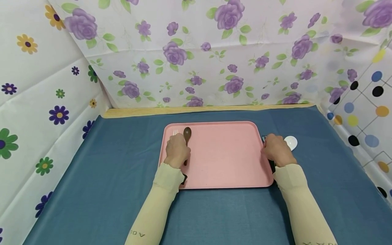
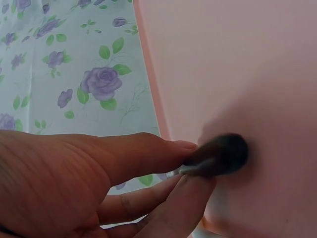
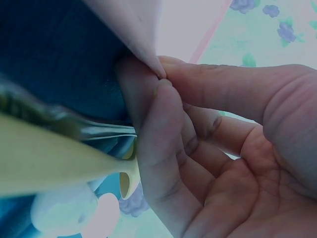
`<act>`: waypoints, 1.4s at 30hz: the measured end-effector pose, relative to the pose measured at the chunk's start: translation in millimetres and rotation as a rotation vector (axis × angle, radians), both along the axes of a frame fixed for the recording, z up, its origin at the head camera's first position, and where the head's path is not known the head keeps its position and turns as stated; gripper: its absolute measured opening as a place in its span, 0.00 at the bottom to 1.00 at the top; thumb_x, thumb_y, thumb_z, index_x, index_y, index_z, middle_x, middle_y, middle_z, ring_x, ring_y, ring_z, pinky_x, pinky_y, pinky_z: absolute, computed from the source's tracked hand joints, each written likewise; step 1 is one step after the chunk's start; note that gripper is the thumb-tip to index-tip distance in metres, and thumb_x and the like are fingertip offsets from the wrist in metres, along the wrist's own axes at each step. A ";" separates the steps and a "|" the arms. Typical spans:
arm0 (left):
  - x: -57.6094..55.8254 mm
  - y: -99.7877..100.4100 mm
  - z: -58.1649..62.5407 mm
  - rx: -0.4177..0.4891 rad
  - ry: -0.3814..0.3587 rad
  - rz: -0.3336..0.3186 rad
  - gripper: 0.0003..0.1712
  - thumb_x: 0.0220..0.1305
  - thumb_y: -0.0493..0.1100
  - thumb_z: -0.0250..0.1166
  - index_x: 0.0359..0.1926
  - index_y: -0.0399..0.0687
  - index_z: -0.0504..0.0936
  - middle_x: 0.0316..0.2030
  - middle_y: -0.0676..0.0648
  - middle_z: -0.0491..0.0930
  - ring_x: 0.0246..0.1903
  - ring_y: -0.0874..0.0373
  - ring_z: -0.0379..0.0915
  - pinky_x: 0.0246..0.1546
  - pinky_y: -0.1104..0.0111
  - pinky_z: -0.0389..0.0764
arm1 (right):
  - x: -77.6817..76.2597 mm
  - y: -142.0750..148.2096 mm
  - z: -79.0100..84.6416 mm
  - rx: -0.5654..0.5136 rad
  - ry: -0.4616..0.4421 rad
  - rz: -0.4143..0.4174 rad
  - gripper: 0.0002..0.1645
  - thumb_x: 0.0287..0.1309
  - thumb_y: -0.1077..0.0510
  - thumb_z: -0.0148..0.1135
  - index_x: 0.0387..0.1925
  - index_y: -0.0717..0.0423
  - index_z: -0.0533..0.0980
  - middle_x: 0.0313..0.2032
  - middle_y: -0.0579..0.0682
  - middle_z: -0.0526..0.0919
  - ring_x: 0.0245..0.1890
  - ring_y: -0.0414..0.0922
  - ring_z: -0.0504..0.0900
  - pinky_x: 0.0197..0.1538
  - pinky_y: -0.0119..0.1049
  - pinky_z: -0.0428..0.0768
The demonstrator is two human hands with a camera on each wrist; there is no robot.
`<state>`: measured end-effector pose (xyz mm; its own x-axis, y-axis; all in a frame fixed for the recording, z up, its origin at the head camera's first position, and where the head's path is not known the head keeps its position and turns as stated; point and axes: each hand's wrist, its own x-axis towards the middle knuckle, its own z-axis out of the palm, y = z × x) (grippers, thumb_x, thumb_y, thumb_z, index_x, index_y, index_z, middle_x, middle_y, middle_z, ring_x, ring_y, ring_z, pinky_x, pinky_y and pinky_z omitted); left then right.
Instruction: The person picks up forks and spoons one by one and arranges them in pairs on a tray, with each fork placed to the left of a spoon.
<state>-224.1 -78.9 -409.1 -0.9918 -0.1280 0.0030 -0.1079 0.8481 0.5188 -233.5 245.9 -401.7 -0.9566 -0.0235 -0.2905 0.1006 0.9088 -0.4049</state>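
Observation:
My left hand (image 1: 177, 151) is over the left side of a pink tray (image 1: 226, 156). It pinches a dark brown spoon (image 1: 187, 132) between thumb and fingers; the handle end (image 2: 225, 153) points toward the tray in the left wrist view. Pale fork tines (image 1: 175, 132) show just beyond the same hand, the rest of the fork hidden by it. At the tray's right edge, my right hand (image 1: 278, 149) grips the rim (image 3: 146, 42) between thumb and fingertips.
Right of the tray lies a white round-bowled spoon (image 1: 291, 143), partly covered by the right hand. A yellow utensil (image 3: 54, 158) and a thin shiny item (image 3: 106, 130) are near that hand's fingers. Blue cloth (image 1: 226, 217) covers the table; flowered sheets (image 1: 196, 54) hang around it.

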 end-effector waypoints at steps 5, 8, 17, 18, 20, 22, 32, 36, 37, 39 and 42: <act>0.9 1.2 1.1 -0.009 -0.020 0.009 0.05 0.53 0.31 0.63 0.22 0.36 0.77 0.16 0.42 0.75 0.13 0.53 0.71 0.11 0.67 0.68 | -0.5 0.0 -0.3 -0.007 -0.001 -0.002 0.11 0.55 0.68 0.54 0.23 0.62 0.81 0.23 0.57 0.78 0.21 0.49 0.73 0.22 0.38 0.72; 1.5 1.9 1.7 -0.012 -0.020 0.009 0.05 0.53 0.31 0.63 0.23 0.36 0.77 0.16 0.42 0.75 0.13 0.53 0.71 0.11 0.66 0.68 | -0.6 0.2 -0.6 -0.012 -0.001 -0.006 0.11 0.55 0.68 0.54 0.24 0.63 0.82 0.24 0.58 0.79 0.22 0.50 0.74 0.23 0.38 0.72; 3.1 4.0 2.3 -0.030 -0.008 0.001 0.04 0.52 0.30 0.64 0.24 0.36 0.77 0.17 0.42 0.75 0.14 0.53 0.71 0.11 0.66 0.68 | -0.2 1.4 -0.9 -0.006 0.002 -0.006 0.12 0.56 0.68 0.54 0.23 0.62 0.82 0.23 0.58 0.78 0.21 0.49 0.73 0.23 0.39 0.72; 3.3 4.1 2.3 -0.031 -0.008 0.000 0.04 0.52 0.30 0.64 0.24 0.36 0.77 0.17 0.42 0.75 0.14 0.53 0.71 0.11 0.66 0.68 | -0.3 1.5 -1.4 -0.006 0.003 -0.007 0.12 0.56 0.68 0.54 0.23 0.62 0.82 0.23 0.58 0.78 0.21 0.49 0.73 0.23 0.38 0.72; 3.4 4.2 2.0 -0.035 -0.009 0.000 0.04 0.52 0.30 0.64 0.24 0.36 0.77 0.18 0.42 0.75 0.14 0.53 0.72 0.12 0.66 0.68 | -0.2 1.4 -1.5 -0.007 0.005 -0.007 0.12 0.56 0.68 0.54 0.22 0.62 0.81 0.22 0.57 0.78 0.21 0.49 0.73 0.22 0.38 0.72; 3.5 4.2 1.7 -0.036 -0.011 0.001 0.03 0.53 0.30 0.64 0.25 0.36 0.77 0.18 0.42 0.75 0.15 0.53 0.72 0.12 0.67 0.68 | -0.3 1.2 -1.6 -0.008 0.007 -0.006 0.13 0.56 0.68 0.54 0.21 0.62 0.81 0.22 0.57 0.77 0.21 0.49 0.73 0.22 0.38 0.71; 4.6 -1.6 2.4 -0.015 0.011 -0.016 0.12 0.56 0.39 0.66 0.20 0.38 0.76 0.15 0.43 0.74 0.13 0.54 0.71 0.11 0.67 0.67 | -0.5 1.2 -1.3 -0.011 -0.014 -0.005 0.13 0.57 0.68 0.53 0.21 0.62 0.81 0.21 0.57 0.77 0.21 0.49 0.73 0.22 0.38 0.71; 3.9 -6.7 4.3 -0.048 0.061 -0.001 0.15 0.57 0.43 0.68 0.21 0.39 0.77 0.15 0.43 0.74 0.14 0.54 0.71 0.13 0.66 0.68 | -0.4 0.9 -1.6 -0.008 -0.014 -0.006 0.14 0.57 0.68 0.53 0.20 0.61 0.80 0.19 0.56 0.75 0.20 0.48 0.72 0.21 0.38 0.71; 3.7 -8.0 5.4 -0.055 0.072 0.007 0.14 0.57 0.43 0.69 0.22 0.39 0.77 0.15 0.44 0.74 0.15 0.54 0.72 0.14 0.65 0.69 | -0.4 0.8 -1.4 -0.007 -0.014 -0.006 0.14 0.57 0.67 0.53 0.19 0.61 0.80 0.18 0.55 0.74 0.19 0.48 0.72 0.21 0.38 0.70; 3.0 -11.3 7.5 -0.075 0.083 0.022 0.14 0.57 0.43 0.69 0.22 0.39 0.76 0.14 0.45 0.72 0.16 0.53 0.71 0.16 0.64 0.69 | -0.4 0.6 -1.0 -0.006 -0.016 -0.008 0.14 0.57 0.67 0.53 0.19 0.61 0.80 0.18 0.55 0.74 0.19 0.48 0.72 0.21 0.38 0.70; 1.9 -16.9 11.1 -0.087 0.071 0.056 0.17 0.56 0.42 0.70 0.18 0.41 0.73 0.13 0.48 0.68 0.16 0.53 0.70 0.17 0.62 0.70 | -0.9 0.0 -0.3 -0.008 -0.020 -0.009 0.14 0.57 0.67 0.53 0.20 0.61 0.80 0.18 0.55 0.74 0.19 0.48 0.72 0.21 0.38 0.70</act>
